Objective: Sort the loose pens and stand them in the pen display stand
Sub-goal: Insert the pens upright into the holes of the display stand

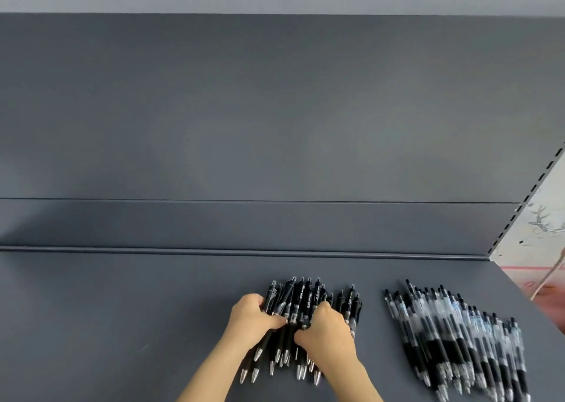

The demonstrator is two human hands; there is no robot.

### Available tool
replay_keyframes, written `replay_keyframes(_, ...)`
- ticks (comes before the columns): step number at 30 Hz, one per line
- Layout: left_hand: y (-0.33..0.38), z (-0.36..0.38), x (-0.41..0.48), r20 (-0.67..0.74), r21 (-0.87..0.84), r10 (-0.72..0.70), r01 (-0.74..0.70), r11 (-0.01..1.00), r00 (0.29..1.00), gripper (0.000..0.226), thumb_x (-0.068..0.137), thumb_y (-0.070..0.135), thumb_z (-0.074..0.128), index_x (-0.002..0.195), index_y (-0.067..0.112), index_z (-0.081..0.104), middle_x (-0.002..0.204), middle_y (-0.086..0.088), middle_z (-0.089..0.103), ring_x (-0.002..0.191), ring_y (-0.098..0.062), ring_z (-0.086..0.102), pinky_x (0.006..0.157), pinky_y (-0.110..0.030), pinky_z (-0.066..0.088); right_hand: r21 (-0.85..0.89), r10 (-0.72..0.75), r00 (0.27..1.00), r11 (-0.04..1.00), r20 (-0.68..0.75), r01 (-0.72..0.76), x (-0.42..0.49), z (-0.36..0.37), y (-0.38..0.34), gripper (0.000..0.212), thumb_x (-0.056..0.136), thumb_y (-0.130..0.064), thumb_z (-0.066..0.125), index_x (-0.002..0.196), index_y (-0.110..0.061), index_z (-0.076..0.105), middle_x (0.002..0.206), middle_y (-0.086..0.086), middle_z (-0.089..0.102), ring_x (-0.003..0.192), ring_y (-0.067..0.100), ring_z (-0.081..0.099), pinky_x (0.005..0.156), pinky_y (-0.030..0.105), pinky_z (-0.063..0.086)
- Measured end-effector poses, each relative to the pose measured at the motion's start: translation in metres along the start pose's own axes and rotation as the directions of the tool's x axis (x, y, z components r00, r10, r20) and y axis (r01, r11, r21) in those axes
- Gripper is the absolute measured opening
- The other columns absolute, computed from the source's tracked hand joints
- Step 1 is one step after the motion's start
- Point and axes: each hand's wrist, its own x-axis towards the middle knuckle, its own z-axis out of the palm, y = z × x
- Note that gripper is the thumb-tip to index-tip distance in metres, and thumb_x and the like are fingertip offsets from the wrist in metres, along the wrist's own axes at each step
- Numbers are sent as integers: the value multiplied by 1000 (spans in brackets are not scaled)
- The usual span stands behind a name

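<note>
Your grips, left hand (249, 316) and right hand (328, 331), curl round the black pens (305, 294); squeeze weakly and some could roll into the clear pens (452, 334) at 3 o'clock.

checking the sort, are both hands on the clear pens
No, the left hand and right hand both grip the black pens; the clear pens lie untouched to their right.

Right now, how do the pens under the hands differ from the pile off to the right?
The black-barrelled pens have opaque black bodies; the clear-barrelled pens are see-through above a dark lower section. The black-barrelled pens are bunched between the left hand and right hand; the clear-barrelled pens lie untouched in a slanted row. Both lie on the grey shelf, tips toward the camera.
</note>
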Motion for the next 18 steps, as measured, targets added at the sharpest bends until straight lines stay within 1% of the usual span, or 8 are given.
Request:
replay_keyframes(1,0,-1,0,-3,5,-1,1,1000,1000,33,74,21,76,65,11,46,65,3,53,56,-12,51,52,-20,40,-11,-2,1000,1000,-7,2,0,2,-1,41,80,-15,58,65,-19,21,69,-5,37,54,9,35,42,19,25)
replay_keyframes(2,-1,-1,0,-10,17,0,0,1000,1000,37,73,21,75,62,12,41,61,2,47,52,-13,43,49,-20,32,-15,-7,1000,1000,-13,7,-1,3,-1,41,80,-14,57,65,-19,20,70,-4,36,55,10,36,42,19,25)
replay_keyframes(4,-2,-2,2,-30,45,15,-14,999,999,37,72,19,73,62,14,39,61,-3,40,55,-17,36,52,-24,26,-1,-12,1000,1000,-24,12,-2,5,-1,40,80,-12,55,64,-19,19,74,-2,37,59,13,37,43,20,24)
replay_keyframes(6,-4,-4,4,-48,54,32,-30,998,998,42,72,12,71,58,16,31,59,-4,35,54,-16,34,50,-25,23,29,-5,999,1000,-34,6,-3,5,-1,38,78,-10,55,64,-18,21,73,-2,37,56,12,33,43,20,23)
replay_keyframes(8,-8,-6,5,-48,46,26,-24,999,999,42,72,8,69,58,16,30,57,-4,39,47,-15,39,47,-22,28,81,4,999,997,-35,-1,-3,4,2,38,75,-8,57,63,-16,22,65,-3,31,50,11,25,42,20,20)
replay_keyframes(12,-13,-10,2,-18,-64,-1,0,998,1000,21,76,1,65,72,9,46,67,-11,61,46,-14,58,51,-27,51,145,9,1000,989,-13,-7,-2,-2,6,45,71,-5,58,58,-16,16,56,-2,17,49,14,12,43,21,10)
replay_keyframes(16,-13,-18,-10,-44,-203,-16,6,979,999,10,83,0,60,79,4,52,79,-12,67,55,-18,65,50,-26,52,237,14,1000,971,-13,-10,-3,-6,13,45,71,-7,58,58,-16,16,54,-2,18,48,14,13,44,23,11)
replay_keyframes(18,-14,-25,-17,-50,-302,-12,-4,953,999,6,83,-2,58,82,3,53,79,-14,67,57,-21,65,53,-28,52,412,4,999,911,53,-25,-6,-11,17,41,74,-5,60,58,-15,23,50,0,24,42,13,18,44,21,16)
